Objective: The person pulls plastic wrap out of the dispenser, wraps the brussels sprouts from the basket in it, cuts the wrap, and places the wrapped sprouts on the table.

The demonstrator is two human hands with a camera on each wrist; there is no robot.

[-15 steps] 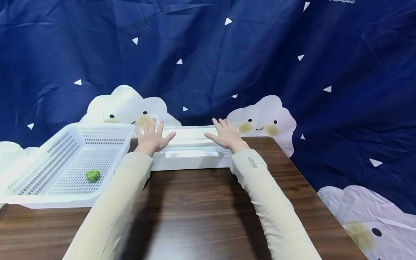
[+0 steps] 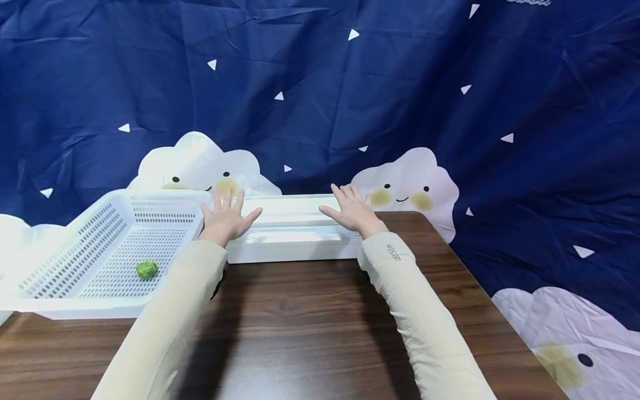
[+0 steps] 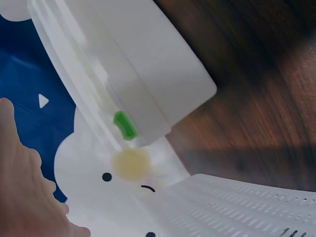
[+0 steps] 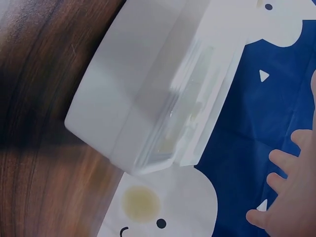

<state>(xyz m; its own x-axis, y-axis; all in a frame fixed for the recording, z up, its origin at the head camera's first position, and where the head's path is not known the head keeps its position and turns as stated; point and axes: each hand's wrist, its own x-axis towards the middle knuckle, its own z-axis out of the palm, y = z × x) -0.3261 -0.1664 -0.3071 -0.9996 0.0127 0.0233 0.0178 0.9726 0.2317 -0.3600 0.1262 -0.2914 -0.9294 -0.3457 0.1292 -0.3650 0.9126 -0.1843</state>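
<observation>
A long white box point(image 2: 295, 251) lies across the back of the dark wooden table, with a clear strip along its top. My left hand point(image 2: 226, 219) is over its left end, fingers straight and spread, holding nothing. Over the right end my right hand point(image 2: 354, 212) is likewise spread and holds nothing. Both wrist views show a gap between the box and the hand: the left hand point(image 3: 24, 187) at the left edge, the right hand point(image 4: 294, 192) at the right. A small green piece point(image 3: 125, 126) shows at the box's end in the left wrist view.
A white perforated basket point(image 2: 105, 305) stands to the left, close beside my left hand and forearm. Inside it lies a small round green vegetable point(image 2: 146, 270). Behind the table point(image 2: 300, 333) hangs a blue curtain point(image 2: 320, 66) with clouds and white triangles.
My left hand has shifted slightly left, toward the basket. The right hand keeps nearly the same place over the box, and the whole view has drifted a little.
</observation>
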